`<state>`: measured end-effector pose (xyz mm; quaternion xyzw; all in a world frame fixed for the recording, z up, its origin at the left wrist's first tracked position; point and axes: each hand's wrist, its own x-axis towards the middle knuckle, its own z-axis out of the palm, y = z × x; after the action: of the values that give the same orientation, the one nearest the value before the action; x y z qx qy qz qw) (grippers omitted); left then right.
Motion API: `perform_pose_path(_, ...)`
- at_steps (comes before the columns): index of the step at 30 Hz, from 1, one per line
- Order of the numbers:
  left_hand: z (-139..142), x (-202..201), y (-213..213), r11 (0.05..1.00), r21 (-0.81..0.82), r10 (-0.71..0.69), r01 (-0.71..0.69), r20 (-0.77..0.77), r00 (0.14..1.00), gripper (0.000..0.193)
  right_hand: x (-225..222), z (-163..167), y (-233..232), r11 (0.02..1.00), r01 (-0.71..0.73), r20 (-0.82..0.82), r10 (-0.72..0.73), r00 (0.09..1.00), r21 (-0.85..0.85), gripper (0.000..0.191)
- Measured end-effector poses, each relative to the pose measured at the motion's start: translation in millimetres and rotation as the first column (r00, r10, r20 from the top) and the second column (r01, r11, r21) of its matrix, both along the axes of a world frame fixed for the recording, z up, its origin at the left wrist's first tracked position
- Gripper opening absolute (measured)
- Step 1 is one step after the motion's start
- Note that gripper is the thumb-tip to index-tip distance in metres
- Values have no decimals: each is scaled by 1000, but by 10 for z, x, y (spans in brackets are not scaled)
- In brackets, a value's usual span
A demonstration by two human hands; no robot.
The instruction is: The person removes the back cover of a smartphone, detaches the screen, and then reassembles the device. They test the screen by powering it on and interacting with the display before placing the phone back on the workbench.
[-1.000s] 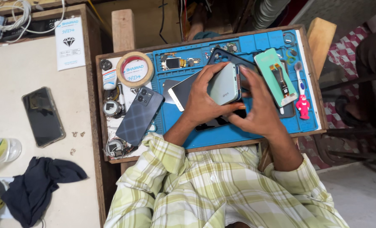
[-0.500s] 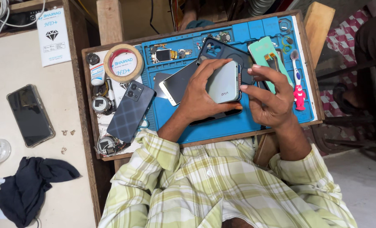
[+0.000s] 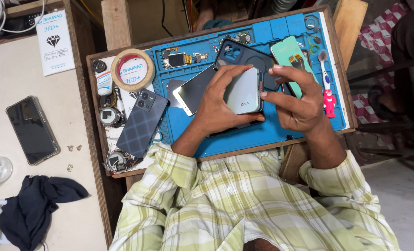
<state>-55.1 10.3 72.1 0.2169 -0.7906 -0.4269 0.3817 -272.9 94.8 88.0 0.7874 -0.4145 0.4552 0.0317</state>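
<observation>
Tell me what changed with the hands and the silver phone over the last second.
The right hand has lifted off the back of the silver phone; its fingertips now touch the phone's right edge. The left hand still grips the phone from the left and beneath, over the blue mat. The dark patterned phone, the tape roll and the pink toothbrush lie where they were.

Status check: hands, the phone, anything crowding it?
Left hand grips the silver phone, back up, over the blue repair mat. Right hand fingertips at its right edge. Black phone case and loose screen panel close underneath.
</observation>
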Motion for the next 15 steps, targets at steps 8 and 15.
perform_pose_path(8,-7,13,11,1000,14,-11,11,3,1000,101,26,-28,-66,997,70,42,-72,997,40,29)
perform_pose_path(15,-9,12,18,1000,7,-19,19,-13,1000,101,49,-85,17,999,-20,75,23,997,-45,27)
